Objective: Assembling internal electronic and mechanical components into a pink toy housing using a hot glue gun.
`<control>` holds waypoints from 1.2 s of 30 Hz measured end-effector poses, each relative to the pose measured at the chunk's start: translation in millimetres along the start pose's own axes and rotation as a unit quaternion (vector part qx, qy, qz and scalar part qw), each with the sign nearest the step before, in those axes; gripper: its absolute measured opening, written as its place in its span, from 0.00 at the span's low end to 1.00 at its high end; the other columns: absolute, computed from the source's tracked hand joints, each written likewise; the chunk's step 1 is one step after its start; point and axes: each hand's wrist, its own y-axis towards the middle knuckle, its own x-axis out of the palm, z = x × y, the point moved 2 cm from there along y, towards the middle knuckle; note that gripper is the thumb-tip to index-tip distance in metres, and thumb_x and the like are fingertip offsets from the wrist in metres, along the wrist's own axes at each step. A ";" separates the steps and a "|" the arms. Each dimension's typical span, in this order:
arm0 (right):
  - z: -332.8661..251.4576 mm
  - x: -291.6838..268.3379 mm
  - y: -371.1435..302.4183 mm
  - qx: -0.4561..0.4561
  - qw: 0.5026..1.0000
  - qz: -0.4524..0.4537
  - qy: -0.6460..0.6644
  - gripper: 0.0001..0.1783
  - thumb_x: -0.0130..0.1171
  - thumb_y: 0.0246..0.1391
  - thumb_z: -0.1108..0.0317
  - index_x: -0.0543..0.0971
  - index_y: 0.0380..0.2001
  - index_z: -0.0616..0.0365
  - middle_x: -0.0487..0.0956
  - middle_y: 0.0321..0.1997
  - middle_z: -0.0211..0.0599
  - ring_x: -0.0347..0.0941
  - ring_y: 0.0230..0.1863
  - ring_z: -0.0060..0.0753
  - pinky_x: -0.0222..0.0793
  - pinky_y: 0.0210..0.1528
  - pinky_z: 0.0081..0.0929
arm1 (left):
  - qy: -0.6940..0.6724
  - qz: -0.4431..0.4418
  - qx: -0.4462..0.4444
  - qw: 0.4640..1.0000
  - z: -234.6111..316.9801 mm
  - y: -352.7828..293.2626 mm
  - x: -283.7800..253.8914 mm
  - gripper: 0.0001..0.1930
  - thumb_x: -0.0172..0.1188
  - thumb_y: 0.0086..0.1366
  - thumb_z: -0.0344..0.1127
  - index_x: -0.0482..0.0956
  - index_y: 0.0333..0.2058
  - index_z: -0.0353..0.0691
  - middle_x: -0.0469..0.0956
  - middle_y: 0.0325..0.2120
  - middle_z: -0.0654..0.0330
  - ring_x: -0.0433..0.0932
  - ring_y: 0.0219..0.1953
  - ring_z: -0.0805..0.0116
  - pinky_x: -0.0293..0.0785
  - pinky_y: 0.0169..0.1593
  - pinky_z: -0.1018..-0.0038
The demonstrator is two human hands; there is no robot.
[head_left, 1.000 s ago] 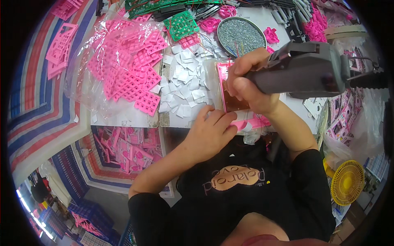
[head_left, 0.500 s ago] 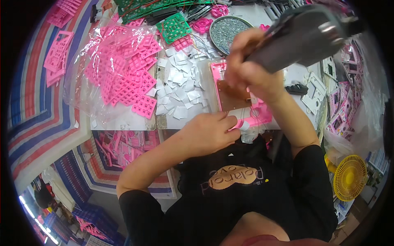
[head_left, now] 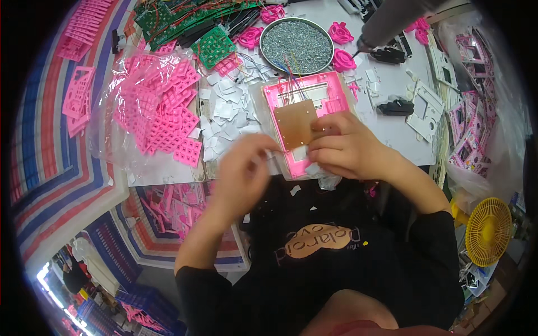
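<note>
A pink plastic casing [head_left: 338, 84] lies at the table's front edge on a clear plastic bag, its open side up. Inside its lower part is a brown circuit board [head_left: 295, 124], with thin coloured wires running up from its top edge. My right hand [head_left: 348, 147] has its fingers curled and closed on the board's right edge. Left of the casing, my left hand [head_left: 245, 173] is smeared by motion, so its grip is unclear. Up at the right, a dark grey power screwdriver [head_left: 392, 22] points its bit down and left, out of my hands.
Behind the casing sits a round tray [head_left: 262, 47] full of small screws. White paper pieces [head_left: 227, 112] are scattered to the left, beside bagged pink keypad parts [head_left: 162, 106]. Green circuit boards [head_left: 214, 47] lie at the back. White frames [head_left: 424, 112] and a black part [head_left: 395, 107] are at right.
My right hand has let go of the power screwdriver and come down to the board. My left hand has moved left, away from the casing. The casing now sits straighter and more visible.
</note>
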 end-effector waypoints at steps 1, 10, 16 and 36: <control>3.5 1.0 -0.3 -0.010 1.000 0.007 0.000 0.14 0.67 0.44 0.71 0.81 0.37 0.49 0.79 0.40 0.27 0.72 0.52 0.43 0.69 0.54 0.41 | 0.166 0.115 0.078 0.976 0.0 9.7 -5.9 0.16 0.60 0.59 0.22 0.79 0.46 0.40 0.77 0.44 0.55 0.77 0.44 0.53 0.73 0.48 0.60; 15.6 13.5 1.6 0.043 0.992 0.068 0.102 0.11 0.68 0.46 0.73 0.80 0.36 0.53 0.75 0.35 0.32 0.72 0.46 0.41 0.71 0.44 0.34 | 0.312 0.004 0.302 0.901 8.6 15.9 33.2 0.17 0.67 0.54 0.32 0.77 0.43 0.45 0.77 0.40 0.64 0.77 0.44 0.64 0.61 0.52 0.58; 18.7 9.7 3.4 0.171 0.960 0.087 0.203 0.13 0.66 0.49 0.76 0.80 0.40 0.56 0.73 0.37 0.37 0.72 0.36 0.30 0.71 0.31 0.23 | 0.263 0.039 0.255 0.930 -4.0 20.8 38.9 0.17 0.70 0.51 0.29 0.77 0.41 0.45 0.79 0.38 0.65 0.78 0.39 0.63 0.58 0.50 0.60; 22.9 1.3 16.0 0.151 0.973 0.072 0.157 0.09 0.70 0.49 0.71 0.82 0.34 0.58 0.73 0.38 0.39 0.72 0.39 0.38 0.71 0.38 0.31 | 0.049 -0.056 0.101 0.992 0.2 39.4 16.1 0.03 0.66 0.61 0.31 0.83 0.35 0.40 0.84 0.32 0.61 0.80 0.37 0.60 0.65 0.46 0.65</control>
